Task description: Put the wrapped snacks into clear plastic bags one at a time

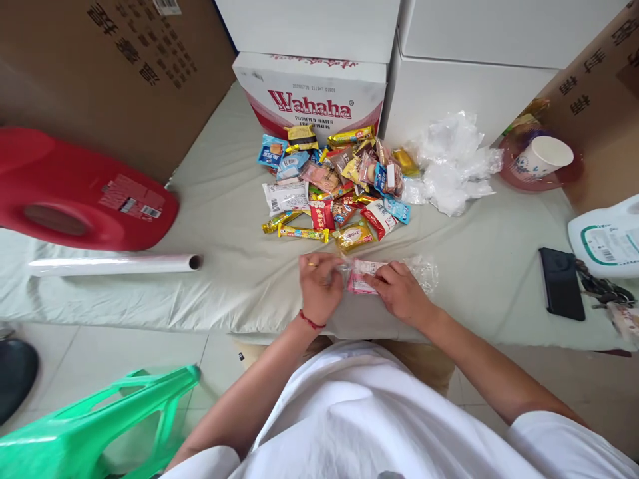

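On the cloth near the table's front edge lies a pink-and-white packet point(360, 278) inside a clear plastic bag point(425, 273). My left hand point(321, 287) is closed in a pinch at the bag's left end, its fingertips partly hidden. From the other side, my right hand point(403, 291) grips the packet through the film, thumb and fingers pressed over its right half. Just beyond both hands spreads a heap of wrapped snacks point(324, 178); a yellow snack packet point(353, 235) is the closest to them.
Crumpled clear bags point(452, 163) lie right of the heap, near a paper cup point(542, 158). White cartons point(312, 93) stand behind. At left are a red jug point(130, 199) and a film roll point(114, 265); at right, a phone point(562, 285) and white bottle point(606, 236). A green stool point(64, 429) stands below.
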Available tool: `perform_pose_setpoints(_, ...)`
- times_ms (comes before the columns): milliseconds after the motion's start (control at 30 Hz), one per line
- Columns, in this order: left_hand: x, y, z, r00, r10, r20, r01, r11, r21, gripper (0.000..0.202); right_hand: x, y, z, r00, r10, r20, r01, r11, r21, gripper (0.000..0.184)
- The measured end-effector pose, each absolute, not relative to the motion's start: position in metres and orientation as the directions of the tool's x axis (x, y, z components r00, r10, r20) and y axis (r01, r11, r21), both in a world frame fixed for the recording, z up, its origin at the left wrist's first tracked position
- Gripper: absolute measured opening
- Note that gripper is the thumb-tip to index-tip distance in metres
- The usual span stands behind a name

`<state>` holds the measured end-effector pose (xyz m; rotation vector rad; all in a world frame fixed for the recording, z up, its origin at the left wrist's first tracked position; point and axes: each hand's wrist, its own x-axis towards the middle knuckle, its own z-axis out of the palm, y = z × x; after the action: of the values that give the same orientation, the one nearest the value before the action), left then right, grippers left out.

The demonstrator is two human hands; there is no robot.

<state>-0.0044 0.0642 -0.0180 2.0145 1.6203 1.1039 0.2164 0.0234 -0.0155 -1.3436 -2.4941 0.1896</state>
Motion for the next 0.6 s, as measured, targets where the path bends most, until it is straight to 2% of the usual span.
perform_pose_setpoints(67, -0.016, 0.075, -0.017, -0.158, 0.939, 0.307, 0.625, -0.146, 0.767, 0.019, 0.215, 0.018, -0.014, -0.499, 0.843, 0.202, 0.795, 0.538, -0.281, 0.042)
perform_pose_setpoints(133, -0.019, 0.084, -0.013, -0.223, 0.956, 0.192, 0.609, -0.017, 0.793, 0.03, 0.213, 0.011, -0.011, -0.491, 0.849, 0.194, 0.794, 0.528, -0.302, 0.041)
perform_pose_setpoints(233, -0.012, 0.091, -0.007, -0.012, 1.0, 0.009, 0.712, 0.003, 0.703, 0.045, 0.211, -0.002, -0.007, -0.492, 0.853, 0.176, 0.795, 0.522, -0.309, 0.045)
perform_pose_setpoints(333, -0.002, 0.087, -0.001, 0.065, 0.99, -0.125, 0.832, 0.015, 0.554, 0.039, 0.209, -0.017, -0.003, -0.474, 0.863, 0.175, 0.814, 0.506, -0.285, 0.047)
perform_pose_setpoints(400, -0.003, 0.083, 0.004, 0.079, 0.986, -0.148, 0.853, 0.01, 0.523, 0.031, 0.209, -0.027, -0.001, -0.453, 0.876, 0.164, 0.833, 0.482, -0.273, 0.046)
perform_pose_setpoints(500, -0.016, 0.079, 0.015, 0.141, 0.979, -0.149, 0.775, -0.015, 0.632, 0.018, 0.21, -0.037, 0.0, -0.429, 0.894, 0.129, 0.848, 0.448, -0.282, 0.05)
perform_pose_setpoints(600, -0.022, 0.076, 0.03, 0.154, 0.961, -0.23, 0.625, 0.085, 0.776, 0.025, 0.211, -0.041, -0.003, -0.419, 0.901, 0.114, 0.848, 0.433, -0.305, 0.054)
